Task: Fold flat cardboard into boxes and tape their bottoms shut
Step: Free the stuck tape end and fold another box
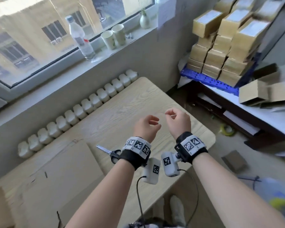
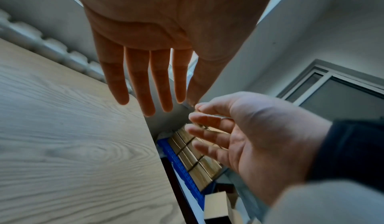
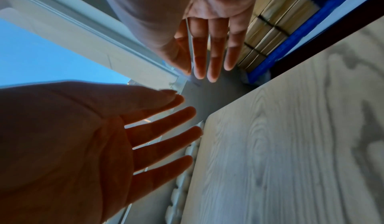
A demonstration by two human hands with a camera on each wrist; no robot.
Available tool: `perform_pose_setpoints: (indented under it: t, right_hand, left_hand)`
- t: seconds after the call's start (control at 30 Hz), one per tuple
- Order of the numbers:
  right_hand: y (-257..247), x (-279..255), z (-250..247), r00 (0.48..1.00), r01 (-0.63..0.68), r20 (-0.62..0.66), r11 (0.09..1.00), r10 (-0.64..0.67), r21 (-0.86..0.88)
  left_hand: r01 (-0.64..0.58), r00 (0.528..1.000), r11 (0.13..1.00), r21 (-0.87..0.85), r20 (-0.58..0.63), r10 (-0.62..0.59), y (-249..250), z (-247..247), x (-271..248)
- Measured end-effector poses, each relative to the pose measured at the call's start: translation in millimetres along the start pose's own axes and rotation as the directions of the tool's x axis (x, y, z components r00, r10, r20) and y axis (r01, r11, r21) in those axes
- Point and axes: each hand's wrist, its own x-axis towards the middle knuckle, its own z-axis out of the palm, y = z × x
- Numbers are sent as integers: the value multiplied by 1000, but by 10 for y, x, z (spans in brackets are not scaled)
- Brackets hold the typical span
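Both hands are raised side by side above the pale wood-grain worktop, and neither touches it. The left hand has its grip slack: in the wrist views the fingers hang nearly straight and slightly spread, and nothing lies in them. The right hand is much the same, its fingers long and loose, the thumb tip close to the forefinger but nothing seen between them. The two hands are near each other but apart.

The flat brown cardboard sheets lie on the near left part of the worktop, a large stack that reaches the front edge. Just beside its right edge, black-handled steel scissors rest on the wood, partly hidden behind the left wrist band.

An open, partly folded brown cardboard box lies on the white shelf to the right, well apart from the hands. Behind it a stack of taped brown cartons with white labels stands on a blue perforated plastic pallet.

Along the far side of the worktop runs a white ribbed radiator. On the window sill above stand a clear plastic water bottle, two pale paper cups and a small white vase. A roll of yellowish tape lies on the floor to the right.
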Motion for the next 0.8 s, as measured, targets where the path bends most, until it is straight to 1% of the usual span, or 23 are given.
perform_pose_setpoints:
  t: [0.13, 0.23, 0.3, 0.43, 0.53, 0.63, 0.73, 0.8]
  right_hand:
    - [307, 95, -271, 992, -81, -96, 997, 79, -11]
    - [455, 170, -442, 982, -125, -147, 992, 119, -28]
    - [526, 275, -529, 977, -141, -168, 990, 134, -29]
    - [634, 545, -648, 973, -144, -190, 987, 129, -66]
    - [725, 812, -712, 976, -157, -169, 984, 140, -88]
    - [851, 1142, -771, 988, -127, -105, 981, 112, -149]
    - [1076, 1552, -835, 994, -108, -20, 975, 106, -192]
    - [1288, 1859, -874, 993, -105, 32, 977, 112, -184]
  left_hand:
    - [-66, 992, 997, 36, 113, 62, 160, 351, 213]
    - [-127, 972, 991, 51, 206, 114, 326, 559, 343]
    - [-150, 959, 987, 65, 254, 129, 426, 687, 449]
    - [-171, 948, 983, 71, 284, 144, 541, 912, 670]
    - [-162, 946, 982, 97, 298, 127, 620, 1069, 859]
    - [-168, 952, 975, 143, 280, 123, 726, 1235, 1102]
    - [-105, 959, 985, 136, 277, 64, 856, 1457, 1350]
    - [-45, 964, 992, 120, 265, 12, 960, 1657, 1507]
